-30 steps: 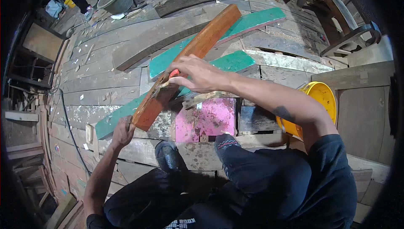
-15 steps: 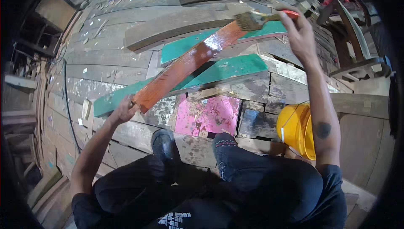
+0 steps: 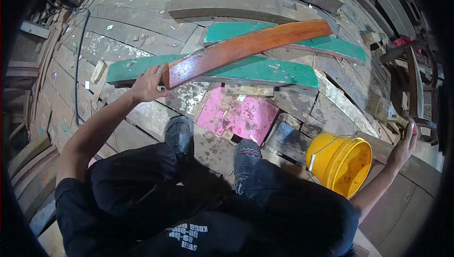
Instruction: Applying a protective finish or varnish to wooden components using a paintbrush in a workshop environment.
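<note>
A curved wooden board (image 3: 250,47), coated a wet, glossy orange-brown, lies slantwise across two green-topped planks, the near one (image 3: 265,70) and the far one (image 3: 340,48). My left hand (image 3: 149,84) grips its near left end, fingers at the upper corner and thumb by the lower one. Out at the far right, my right hand (image 3: 404,146) is closed round the handle of a wide paintbrush (image 3: 380,108), whose bristles are blurred and point up and left, away from the board. Below that hand a yellow bucket (image 3: 326,155) leans over, its mouth showing brown-orange stains inside.
Bare curved timbers (image 3: 227,5) lie beyond the green planks. A pink spattered panel (image 3: 241,113) is set in the plank floor (image 3: 127,30) before my feet, near gaps between boards. Wooden frames (image 3: 416,77) stand at right, stacked timber at left, beside a black cable (image 3: 78,68).
The brush has left the board's far end and swung down and right toward the bucket. The board has turned flatter, and my left hand has moved slightly up and right with its end.
</note>
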### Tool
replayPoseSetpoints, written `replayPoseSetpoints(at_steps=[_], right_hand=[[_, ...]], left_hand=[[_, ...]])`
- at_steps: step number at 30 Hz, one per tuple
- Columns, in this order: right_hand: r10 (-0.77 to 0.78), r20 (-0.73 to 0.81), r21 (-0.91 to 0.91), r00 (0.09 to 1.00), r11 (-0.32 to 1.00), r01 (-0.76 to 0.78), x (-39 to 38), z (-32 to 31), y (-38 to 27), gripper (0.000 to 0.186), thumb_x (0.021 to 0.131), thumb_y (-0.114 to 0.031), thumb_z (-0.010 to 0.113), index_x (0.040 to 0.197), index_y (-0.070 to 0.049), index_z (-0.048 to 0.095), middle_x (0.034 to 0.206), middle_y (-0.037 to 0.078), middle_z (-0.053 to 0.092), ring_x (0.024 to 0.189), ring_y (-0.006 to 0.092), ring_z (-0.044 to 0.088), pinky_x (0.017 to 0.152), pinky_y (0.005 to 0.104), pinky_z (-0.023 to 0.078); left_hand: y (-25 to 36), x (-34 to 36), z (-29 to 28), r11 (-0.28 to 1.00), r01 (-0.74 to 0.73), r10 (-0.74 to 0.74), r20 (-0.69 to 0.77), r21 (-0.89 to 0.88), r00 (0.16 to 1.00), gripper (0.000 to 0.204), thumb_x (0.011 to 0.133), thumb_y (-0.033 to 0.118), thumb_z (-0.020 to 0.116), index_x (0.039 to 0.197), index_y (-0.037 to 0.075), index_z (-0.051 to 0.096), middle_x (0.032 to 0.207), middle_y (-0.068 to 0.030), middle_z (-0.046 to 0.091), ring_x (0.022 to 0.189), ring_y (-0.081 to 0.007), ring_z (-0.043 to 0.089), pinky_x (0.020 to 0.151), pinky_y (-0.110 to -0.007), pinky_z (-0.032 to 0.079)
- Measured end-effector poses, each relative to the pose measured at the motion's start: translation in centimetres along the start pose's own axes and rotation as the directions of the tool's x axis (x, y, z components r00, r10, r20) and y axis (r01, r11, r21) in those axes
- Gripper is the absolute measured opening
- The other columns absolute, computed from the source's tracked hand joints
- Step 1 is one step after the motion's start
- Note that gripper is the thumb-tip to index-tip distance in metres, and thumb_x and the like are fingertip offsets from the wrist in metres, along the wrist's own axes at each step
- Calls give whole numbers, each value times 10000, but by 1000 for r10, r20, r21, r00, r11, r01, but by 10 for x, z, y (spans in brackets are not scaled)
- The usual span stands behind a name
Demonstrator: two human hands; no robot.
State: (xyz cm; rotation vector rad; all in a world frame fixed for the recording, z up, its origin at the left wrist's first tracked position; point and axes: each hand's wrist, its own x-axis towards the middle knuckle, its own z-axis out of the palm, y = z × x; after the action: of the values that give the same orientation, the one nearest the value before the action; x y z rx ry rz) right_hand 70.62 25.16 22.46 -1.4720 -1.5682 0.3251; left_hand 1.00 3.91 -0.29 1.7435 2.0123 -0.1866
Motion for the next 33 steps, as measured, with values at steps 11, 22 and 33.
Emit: replayPoseSetpoints(at_steps=[11, 22, 33], right_hand=[[-42, 79, -132, 996, 990, 52, 15, 18, -37, 376, 1026, -293, 558, 1269, -14, 624, 1108, 42, 623, 1020, 109, 566, 944, 271, 426], [-294, 692, -247, 659, 761, 599, 65, 235, -94, 329, 943, -356, 661, 1163, -116, 711, 989, 129, 740, 949, 246, 701, 851, 346, 528], [-517, 685, 178, 514, 802, 570, -74, 330, -74, 278, 924, -250, 653, 1106, -43, 687, 1006, 171, 716, 968, 352, 676, 867, 425, 515]], left_hand=[[24, -7, -2, 992, 53, -54, 6, 110, 999, 989, 735, 498, 761, 1460, -28, 342, 1339, -230, 513, 1264, -361, 500, 1009, -511, 411], [18, -6, 5, 996, 50, -51, 10, 75, 999, 963, 744, 480, 759, 1453, -26, 348, 1363, -246, 496, 1284, -387, 481, 1058, -518, 389], [-4, -12, 24, 994, -36, 47, -101, 105, 994, 981, 742, 481, 763, 1478, 12, 315, 1372, -221, 467, 1275, -388, 476, 1031, -524, 393]])
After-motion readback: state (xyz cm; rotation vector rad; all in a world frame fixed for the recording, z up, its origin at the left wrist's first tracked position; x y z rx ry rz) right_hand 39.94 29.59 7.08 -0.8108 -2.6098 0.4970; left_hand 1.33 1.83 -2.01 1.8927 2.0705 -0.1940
